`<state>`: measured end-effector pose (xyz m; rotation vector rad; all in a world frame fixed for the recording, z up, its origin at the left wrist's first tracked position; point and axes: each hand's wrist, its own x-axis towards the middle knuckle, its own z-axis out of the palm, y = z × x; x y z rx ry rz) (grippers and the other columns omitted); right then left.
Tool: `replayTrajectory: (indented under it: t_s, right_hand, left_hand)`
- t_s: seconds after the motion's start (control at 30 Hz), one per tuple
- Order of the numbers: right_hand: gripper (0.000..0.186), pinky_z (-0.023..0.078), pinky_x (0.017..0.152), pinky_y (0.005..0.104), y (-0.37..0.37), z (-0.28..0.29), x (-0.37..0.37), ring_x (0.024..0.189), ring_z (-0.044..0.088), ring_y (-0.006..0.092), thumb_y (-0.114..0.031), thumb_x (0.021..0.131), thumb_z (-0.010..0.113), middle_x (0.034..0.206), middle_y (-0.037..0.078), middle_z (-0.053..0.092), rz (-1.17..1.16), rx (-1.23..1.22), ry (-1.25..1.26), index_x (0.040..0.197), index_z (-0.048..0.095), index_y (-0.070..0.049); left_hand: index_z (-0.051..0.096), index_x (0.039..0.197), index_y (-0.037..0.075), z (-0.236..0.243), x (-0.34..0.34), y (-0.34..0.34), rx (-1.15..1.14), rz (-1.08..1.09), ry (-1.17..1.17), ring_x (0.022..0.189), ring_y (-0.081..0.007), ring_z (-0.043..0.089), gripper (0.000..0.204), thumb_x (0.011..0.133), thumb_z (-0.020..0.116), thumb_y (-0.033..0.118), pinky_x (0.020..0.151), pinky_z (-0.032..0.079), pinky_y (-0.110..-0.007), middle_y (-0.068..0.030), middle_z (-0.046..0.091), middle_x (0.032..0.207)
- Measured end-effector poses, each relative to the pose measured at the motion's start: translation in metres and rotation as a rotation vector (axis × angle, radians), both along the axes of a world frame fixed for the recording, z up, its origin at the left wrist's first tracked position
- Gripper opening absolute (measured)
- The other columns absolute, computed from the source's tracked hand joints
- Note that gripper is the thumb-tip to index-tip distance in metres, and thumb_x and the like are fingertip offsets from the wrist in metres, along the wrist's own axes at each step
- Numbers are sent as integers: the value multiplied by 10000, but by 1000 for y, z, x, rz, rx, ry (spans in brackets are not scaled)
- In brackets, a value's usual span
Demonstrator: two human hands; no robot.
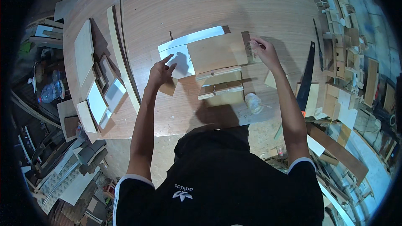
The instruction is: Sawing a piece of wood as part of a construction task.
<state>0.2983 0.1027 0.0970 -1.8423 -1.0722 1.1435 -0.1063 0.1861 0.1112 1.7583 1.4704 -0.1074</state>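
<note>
My left hand [160, 73] hovers at the left end of a white board [180, 50], index finger stretched out and thumb apart, holding nothing. A small brown wood piece [169, 87] lies just below that hand. A tan rectangular panel [217, 53] covers the white board's right part. By the panel's right end, my right hand [264, 51] has its fingertips pinched together; what they hold, if anything, is too small to make out. Nearest me are two narrow wooden strips, an upper one [217, 73] and a lower one [220, 90], over another tan board [226, 98].
A clear plastic jar [253, 103] stands near the table's front edge. A handsaw [307, 75] lies at the right. On the left are a long wooden strip [121, 54], a pale panel [85, 52] and a white-bottomed tray-like piece [114, 94]. Wood offcuts [335, 136] crowd the right side.
</note>
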Motion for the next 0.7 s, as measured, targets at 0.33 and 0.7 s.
replayTrajectory:
  t_s: [0.33, 0.7]
  right_hand:
    - [253, 492, 803, 287, -56, 49, 1, 878, 641, 145, -168, 915, 575, 968, 72, 685, -8, 10, 6, 1111, 656, -31]
    - [213, 500, 775, 301, -108, 89, -38, 877, 651, 196, -146, 910, 595, 1002, 108, 690, 72, 102, -133, 1079, 662, -35]
  left_hand:
    - [655, 1162, 143, 15, -22, -52, -44, 59, -72, 553, -175, 641, 315, 878, 655, 280, 556, 486, -318, -114, 665, 640]
    - [668, 1105, 102, 22, -16, -111, -94, 16, -147, 507, -152, 618, 264, 902, 630, 266, 529, 478, -301, -95, 657, 610]
